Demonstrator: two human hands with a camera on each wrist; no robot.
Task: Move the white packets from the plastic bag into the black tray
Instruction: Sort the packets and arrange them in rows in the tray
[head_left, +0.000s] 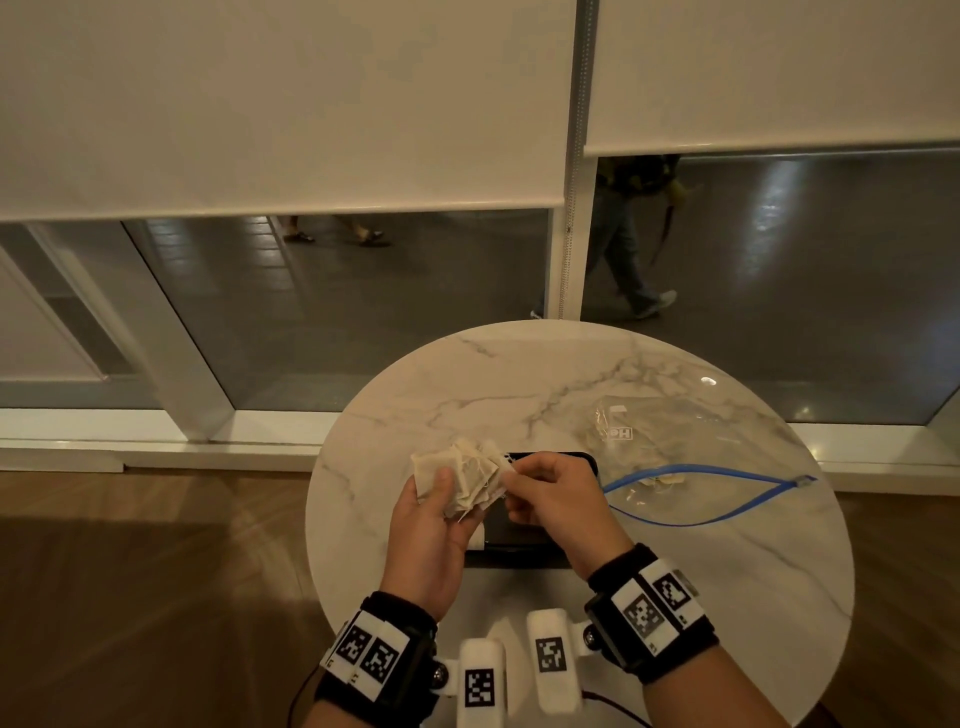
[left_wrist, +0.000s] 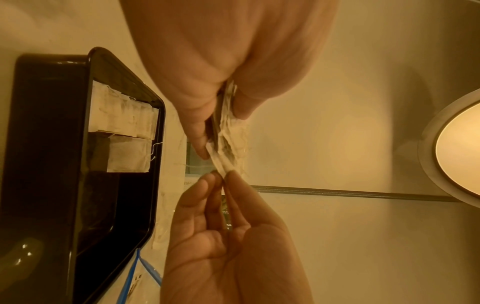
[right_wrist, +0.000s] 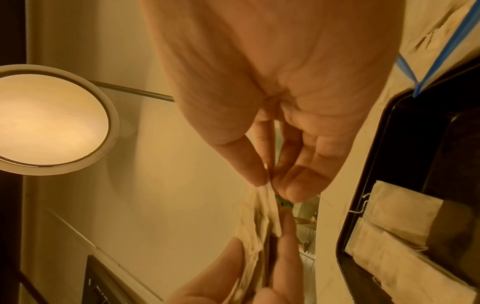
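Note:
My left hand (head_left: 434, 501) holds a fanned bunch of white packets (head_left: 465, 480) between thumb and fingers, above the left end of the black tray (head_left: 519, 540). My right hand (head_left: 524, 480) pinches the edge of one packet (left_wrist: 222, 162) at the right side of the bunch. In the left wrist view the black tray (left_wrist: 52, 164) holds a few white packets (left_wrist: 122, 115) at one end. The clear plastic bag (head_left: 670, 436) with a blue zip (head_left: 727, 475) lies open to the tray's right, with a packet or two (head_left: 662, 480) near its mouth.
Everything sits on a small round marble table (head_left: 519, 395) by a glass wall with lowered blinds. People walk past outside. Wooden floor lies to the left. A round ceiling lamp (right_wrist: 49, 119) shows in the wrist views.

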